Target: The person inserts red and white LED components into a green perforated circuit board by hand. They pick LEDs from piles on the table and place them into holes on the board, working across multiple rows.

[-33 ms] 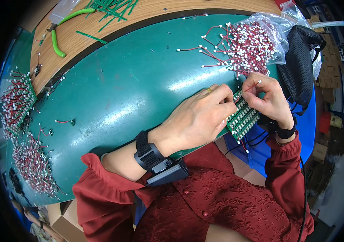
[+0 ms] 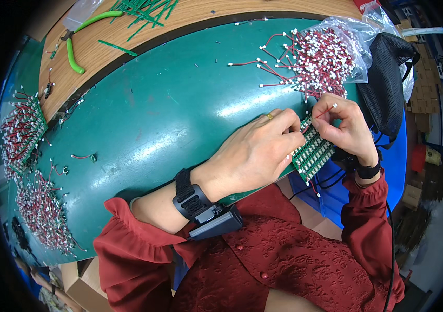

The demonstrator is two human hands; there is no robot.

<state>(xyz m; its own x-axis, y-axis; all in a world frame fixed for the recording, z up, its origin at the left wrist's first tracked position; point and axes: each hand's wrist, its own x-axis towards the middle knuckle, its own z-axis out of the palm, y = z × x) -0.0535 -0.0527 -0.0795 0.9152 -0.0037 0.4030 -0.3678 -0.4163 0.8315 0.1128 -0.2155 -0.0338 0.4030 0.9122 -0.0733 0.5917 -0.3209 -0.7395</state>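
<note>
A green circuit board panel [image 2: 315, 154] with rows of small white parts juts over the table's near right edge. My left hand [image 2: 256, 150] is closed on its left side, the curled fingertips on top. My right hand [image 2: 343, 125] pinches a short red wire lead [image 2: 327, 112] at the panel's far end. A white plug on the lead sticks out above the fingers, while its lower end is hidden by them. Just beyond the hands lies a heap of red leads with white plugs [image 2: 325, 57], partly inside a clear plastic bag [image 2: 359, 65].
Wired boards form a pile [image 2: 23, 130] at the far left, with another pile [image 2: 44, 213] nearer. Green-handled cutters [image 2: 74, 56] and green strips [image 2: 141, 11] lie on the wooden surface behind. A black mesh pouch [image 2: 385, 83] and a blue bin [image 2: 395, 174] are at right.
</note>
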